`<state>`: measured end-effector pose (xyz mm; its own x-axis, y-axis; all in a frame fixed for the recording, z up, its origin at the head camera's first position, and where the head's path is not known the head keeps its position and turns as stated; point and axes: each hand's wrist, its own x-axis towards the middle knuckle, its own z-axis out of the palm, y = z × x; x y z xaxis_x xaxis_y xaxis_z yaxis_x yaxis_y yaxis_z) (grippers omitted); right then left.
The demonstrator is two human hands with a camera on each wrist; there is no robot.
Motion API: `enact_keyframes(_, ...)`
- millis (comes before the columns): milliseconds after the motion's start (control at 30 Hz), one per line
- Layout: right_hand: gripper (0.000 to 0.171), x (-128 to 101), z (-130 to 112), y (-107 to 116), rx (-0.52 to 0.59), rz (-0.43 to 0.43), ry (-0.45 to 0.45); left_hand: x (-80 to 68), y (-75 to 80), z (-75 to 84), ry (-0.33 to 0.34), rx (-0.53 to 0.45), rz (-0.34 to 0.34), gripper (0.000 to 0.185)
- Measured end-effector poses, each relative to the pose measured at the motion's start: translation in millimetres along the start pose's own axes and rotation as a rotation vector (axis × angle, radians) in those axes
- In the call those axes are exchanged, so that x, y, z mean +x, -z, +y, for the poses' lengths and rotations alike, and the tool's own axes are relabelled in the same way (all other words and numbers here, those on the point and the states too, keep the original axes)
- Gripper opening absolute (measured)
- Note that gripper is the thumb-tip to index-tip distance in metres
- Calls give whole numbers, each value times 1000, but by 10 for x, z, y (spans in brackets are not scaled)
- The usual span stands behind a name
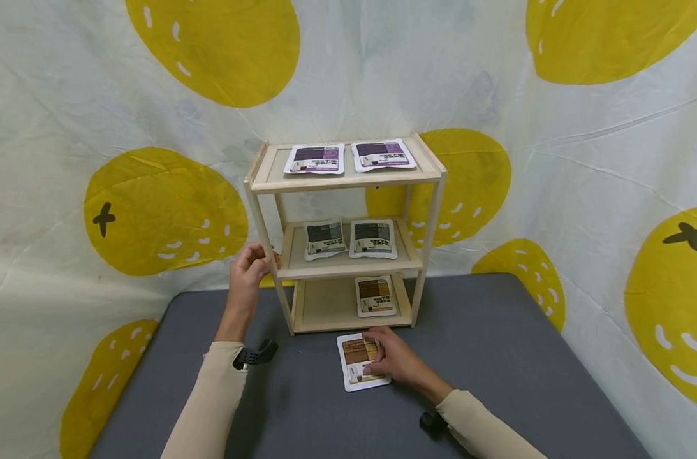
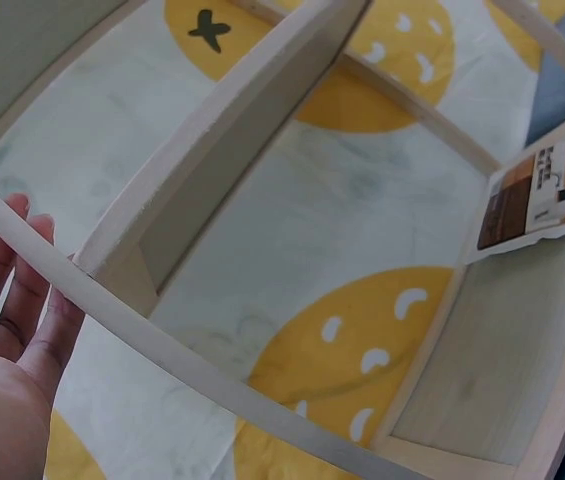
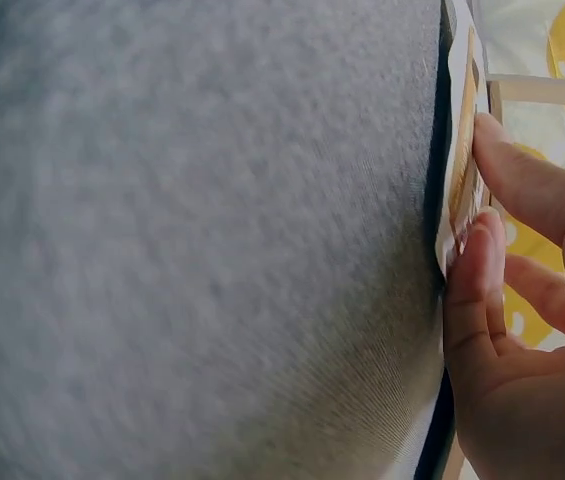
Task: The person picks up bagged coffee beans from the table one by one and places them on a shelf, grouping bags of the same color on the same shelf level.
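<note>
A three-tier wooden shelf (image 1: 348, 182) stands at the back of the grey table (image 1: 497, 357). My left hand (image 1: 248, 273) grips its front left post (image 2: 162, 345), fingers behind it and thumb in front. My right hand (image 1: 393, 358) lies on a brown packet (image 1: 355, 368) flat on the table just in front of the shelf. In the right wrist view the thumb and a finger of that hand (image 3: 522, 330) pinch the packet's edge (image 3: 459, 160). A matching brown packet (image 1: 375, 296) lies on the bottom shelf, right of centre, and shows in the left wrist view as the brown packet (image 2: 532, 200).
Two purple packets (image 1: 315, 158) (image 1: 382, 155) lie on the top shelf and two dark grey packets (image 1: 324, 238) (image 1: 374, 238) on the middle one. A white cloth with yellow fruit shapes (image 1: 164, 210) hangs behind and beside the table. The bottom shelf's left half is bare wood.
</note>
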<state>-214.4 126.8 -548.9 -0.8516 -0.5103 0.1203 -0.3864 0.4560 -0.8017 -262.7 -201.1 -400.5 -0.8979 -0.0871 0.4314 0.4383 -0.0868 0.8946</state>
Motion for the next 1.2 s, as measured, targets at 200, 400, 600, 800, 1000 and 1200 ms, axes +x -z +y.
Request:
enact_keyframes(200, 82, -17, -13, 22, -120, -1, -2, 16, -3, -9, 0, -1, -3, 21)
enact_keyframes(400, 83, -12, -2, 21, -135, -17, -13, 11, -4, -6, -5, -8, 0, 20)
enact_keyframes(600, 77, -2, 25, 39, -193, -12, -4, 14, 1, -19, -6, -17, 0, 20)
enact_keyframes(800, 73, -3, 45, 50, -284, 65, 25, 18, 5, -20, -9, -9, -1, 21)
enact_keyframes(1000, 66, -4, 64, 36, -321, 119, 38, 5, 0, -16, -1, -2, 7, 21)
enact_keyframes(1200, 64, -3, 56, 41, -166, 54, -9, 3, -3, -21, -1, -4, 9, 22)
